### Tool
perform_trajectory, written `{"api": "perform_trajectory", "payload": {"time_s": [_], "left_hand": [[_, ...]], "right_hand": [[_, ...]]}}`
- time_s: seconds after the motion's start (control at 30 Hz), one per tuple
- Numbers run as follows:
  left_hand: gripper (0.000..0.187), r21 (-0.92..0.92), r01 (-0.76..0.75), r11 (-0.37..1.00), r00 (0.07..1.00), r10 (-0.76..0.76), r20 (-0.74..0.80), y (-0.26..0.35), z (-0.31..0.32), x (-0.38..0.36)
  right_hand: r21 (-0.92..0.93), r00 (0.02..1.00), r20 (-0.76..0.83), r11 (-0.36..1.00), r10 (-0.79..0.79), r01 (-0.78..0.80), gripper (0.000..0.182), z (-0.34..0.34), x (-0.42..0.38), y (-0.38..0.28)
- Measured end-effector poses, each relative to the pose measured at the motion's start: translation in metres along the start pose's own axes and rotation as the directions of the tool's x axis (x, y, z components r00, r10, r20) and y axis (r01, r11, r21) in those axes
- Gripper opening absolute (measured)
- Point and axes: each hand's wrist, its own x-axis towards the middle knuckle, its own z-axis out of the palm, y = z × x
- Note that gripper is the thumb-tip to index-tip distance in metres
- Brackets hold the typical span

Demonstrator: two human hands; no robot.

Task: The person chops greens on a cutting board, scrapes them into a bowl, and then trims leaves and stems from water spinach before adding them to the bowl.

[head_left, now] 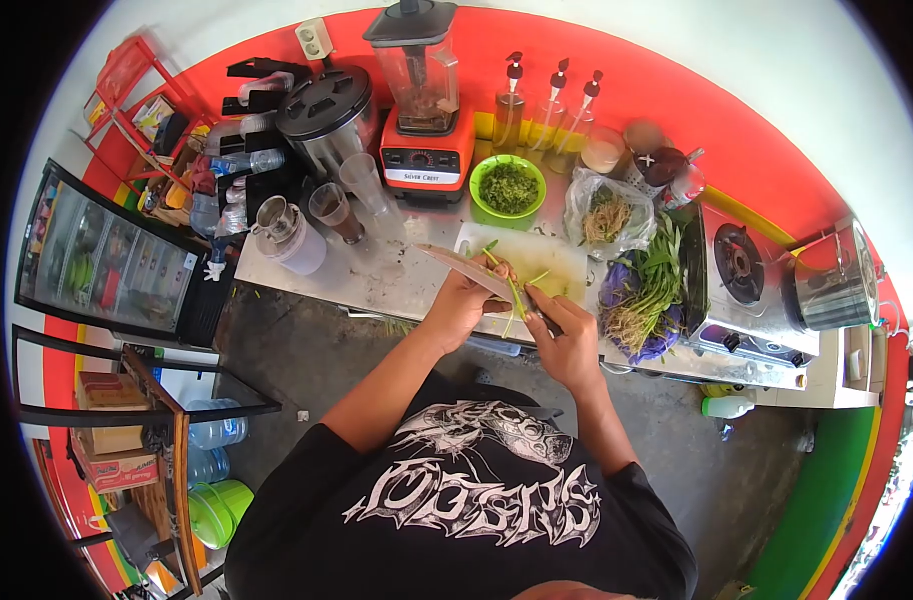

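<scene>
Over the front of the counter, my right hand (567,330) is closed around the handle of a knife (477,275). Its wide blade points up and to the left, passing in front of my left hand (462,305). The fingers of my left hand are closed on a few green stalks (518,298), beside the blade; part of this grip is hidden behind it. Beneath both hands lies a white cutting board (567,258) with green bits on it. Just behind the board stands a green bowl (508,212) of chopped greens.
Right of the board are a bunch of leafy greens with roots (652,290), a plastic bag (609,215) and a gas stove (742,265) with a pot (835,275). A red blender (427,150), plastic cups (335,212) and pump bottles (509,110) stand behind and left.
</scene>
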Motion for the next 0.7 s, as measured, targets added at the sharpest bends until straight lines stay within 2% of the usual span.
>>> {"api": "perform_trajectory", "payload": {"time_s": [0.17, 0.4, 0.47, 0.6, 0.7], "left_hand": [[0.021, -0.096, -0.002, 0.995, 1.000, 0.001, -0.008, 0.002, 0.005, 0.002], [0.015, -0.030, 0.035, 0.999, 0.999, -0.035, 0.005, -0.002, 0.001, 0.004], [0.021, -0.032, 0.025, 0.999, 1.000, -0.025, 0.016, -0.005, 0.002, 0.003], [0.022, -0.062, 0.040, 0.997, 0.999, -0.039, 0.015, -0.007, 0.000, 0.004], [0.021, -0.097, 0.048, 0.994, 0.999, -0.050, -0.012, -0.007, 0.000, 0.003]], "right_hand": [[-0.049, 1.000, 0.009, 0.999, 0.008, -0.007, 0.036, -0.003, 0.001, 0.003], [-0.036, 0.999, 0.019, 0.999, 0.031, -0.031, 0.036, -0.002, -0.003, 0.005], [-0.017, 0.999, 0.014, 0.999, 0.032, -0.032, 0.036, -0.002, -0.003, 0.005], [0.066, 0.998, 0.030, 0.996, 0.063, -0.065, 0.035, -0.002, -0.004, 0.005], [0.019, 0.998, 0.042, 0.999, 0.050, -0.051, 0.035, -0.003, -0.005, 0.007]]}}
